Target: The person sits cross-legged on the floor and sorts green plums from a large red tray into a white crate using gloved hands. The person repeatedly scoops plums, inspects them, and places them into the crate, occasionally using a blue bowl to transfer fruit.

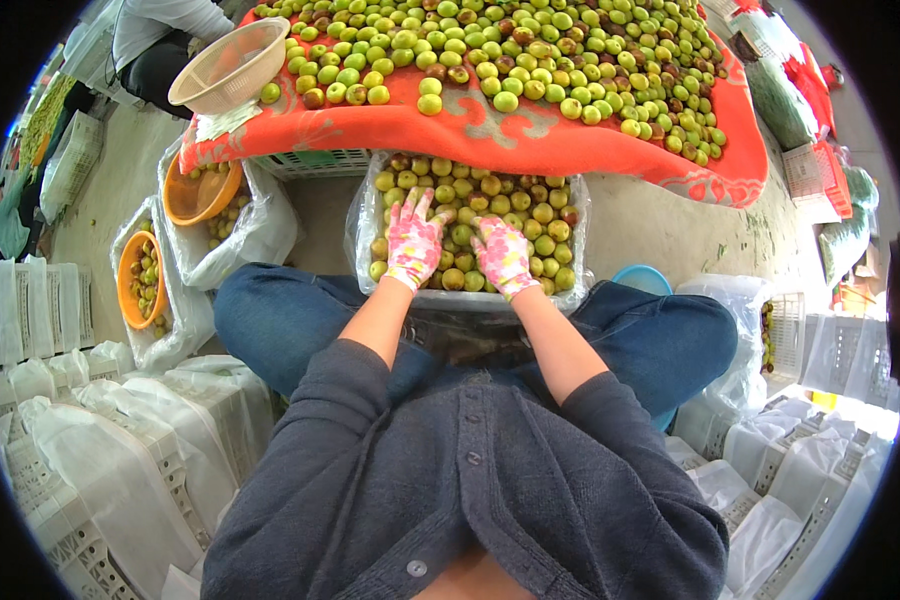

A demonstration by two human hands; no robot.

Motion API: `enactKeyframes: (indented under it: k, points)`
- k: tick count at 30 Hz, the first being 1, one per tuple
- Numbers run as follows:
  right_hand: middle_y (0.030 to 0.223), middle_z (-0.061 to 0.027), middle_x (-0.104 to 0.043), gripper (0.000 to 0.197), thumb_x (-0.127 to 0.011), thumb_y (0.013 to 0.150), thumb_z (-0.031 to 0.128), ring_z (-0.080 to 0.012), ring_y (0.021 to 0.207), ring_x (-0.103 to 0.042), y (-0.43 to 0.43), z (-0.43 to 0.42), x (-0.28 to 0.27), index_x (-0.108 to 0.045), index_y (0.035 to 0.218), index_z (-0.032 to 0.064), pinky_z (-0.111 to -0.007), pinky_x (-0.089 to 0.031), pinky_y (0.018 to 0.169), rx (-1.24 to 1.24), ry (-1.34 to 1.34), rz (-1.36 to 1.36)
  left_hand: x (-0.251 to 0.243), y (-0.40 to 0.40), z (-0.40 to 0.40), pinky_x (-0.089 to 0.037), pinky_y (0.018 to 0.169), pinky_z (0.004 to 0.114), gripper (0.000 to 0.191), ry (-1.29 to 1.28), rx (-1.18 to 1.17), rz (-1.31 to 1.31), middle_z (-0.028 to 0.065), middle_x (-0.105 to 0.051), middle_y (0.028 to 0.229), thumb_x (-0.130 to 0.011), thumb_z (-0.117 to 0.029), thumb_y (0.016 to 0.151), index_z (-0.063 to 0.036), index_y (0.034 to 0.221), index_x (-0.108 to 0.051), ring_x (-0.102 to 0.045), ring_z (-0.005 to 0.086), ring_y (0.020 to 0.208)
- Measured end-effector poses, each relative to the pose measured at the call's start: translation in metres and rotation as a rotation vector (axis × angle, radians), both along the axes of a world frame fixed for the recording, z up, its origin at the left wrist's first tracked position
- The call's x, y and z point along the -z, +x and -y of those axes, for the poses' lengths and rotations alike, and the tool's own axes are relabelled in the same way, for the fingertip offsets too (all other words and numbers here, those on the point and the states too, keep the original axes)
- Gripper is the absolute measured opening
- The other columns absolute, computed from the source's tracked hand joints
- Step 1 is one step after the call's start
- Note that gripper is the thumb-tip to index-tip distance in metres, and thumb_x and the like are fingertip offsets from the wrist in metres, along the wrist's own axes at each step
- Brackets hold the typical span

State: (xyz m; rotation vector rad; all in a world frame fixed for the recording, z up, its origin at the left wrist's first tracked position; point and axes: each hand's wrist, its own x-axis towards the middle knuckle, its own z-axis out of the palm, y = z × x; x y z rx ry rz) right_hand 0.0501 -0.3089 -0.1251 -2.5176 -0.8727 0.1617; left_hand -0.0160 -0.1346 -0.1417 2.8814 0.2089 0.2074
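A plastic-lined crate [581, 225] full of green-brown jujubes [487, 185] stands between my knees. My left hand [414, 238], in a pink floral glove, lies palm down on the fruit at the crate's left, fingers spread. Over the right half, my right hand [502, 253], gloved alike, rests on the fruit with its fingers pointing up and left. Neither hand visibly grips a fruit; the undersides of the fingers are hidden. Beyond the crate, many more jujubes [412, 56] cover a red patterned cloth [390, 135].
A beige mesh basket [229, 64] sits at the cloth's left corner. Orange bowls [199, 196] lie in lined crates of fruit at left. Stacked white crates [120, 442] flank me on both sides. A blue basin [641, 279] is by my right knee. Another person [169, 37] sits at upper left.
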Motion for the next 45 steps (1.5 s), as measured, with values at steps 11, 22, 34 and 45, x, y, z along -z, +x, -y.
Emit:
enactKeyframes:
  k: [11, 22, 34, 45]
  points:
    - [0.117, -0.0207, -0.066, 0.036, -0.06, 0.087, 0.016, -0.0378, 0.109, -0.061, -0.005, -0.035, 0.013, -0.064, 0.121, 0.004, -0.046, -0.049, 0.093, -0.013, -0.01, -0.079, 0.012, -0.003, 0.007, -0.024, 0.115, 0.057, 0.054, -0.063, -0.071, 0.056, 0.0158, -0.041, 0.151, -0.061, -0.03, 0.088, -0.0183, 0.14, -0.053, -0.035, 0.0361, 0.141]
    - [0.12, -0.0193, -0.066, 0.039, -0.054, 0.079, 0.008, -0.0373, 0.1, -0.066, 0.038, -0.042, -0.035, -0.069, 0.115, 0.0075, -0.047, -0.053, 0.087, -0.183, -0.417, -0.053, 0.01, -0.002, 0.009, -0.018, 0.118, 0.058, 0.06, -0.099, -0.075, 0.007, 0.0175, -0.036, 0.155, -0.062, -0.035, 0.088, -0.0182, 0.144, -0.049, -0.028, 0.0359, 0.146]
    - [0.107, -0.0156, -0.07, 0.036, -0.051, 0.083, 0.004, -0.0349, 0.103, -0.065, 0.042, -0.007, 0.007, -0.073, 0.108, 0.0156, -0.044, -0.052, 0.089, 0.153, 0.148, -0.194, 0.001, -0.002, 0.02, -0.019, 0.116, 0.061, 0.045, -0.063, 0.093, -0.071, 0.0164, -0.034, 0.156, -0.063, -0.032, 0.089, -0.0235, 0.133, -0.06, -0.026, 0.0366, 0.147]
    - [0.112, -0.0123, -0.07, 0.039, -0.054, 0.08, 0.008, -0.0354, 0.103, -0.065, 0.037, -0.017, 0.007, -0.072, 0.114, 0.0156, -0.047, -0.051, 0.091, 0.008, -0.003, -0.013, 0.008, -0.001, 0.021, -0.02, 0.116, 0.058, 0.039, -0.122, 0.086, -0.012, 0.0152, -0.038, 0.153, -0.066, -0.031, 0.087, -0.0202, 0.124, -0.063, -0.029, 0.0336, 0.145]
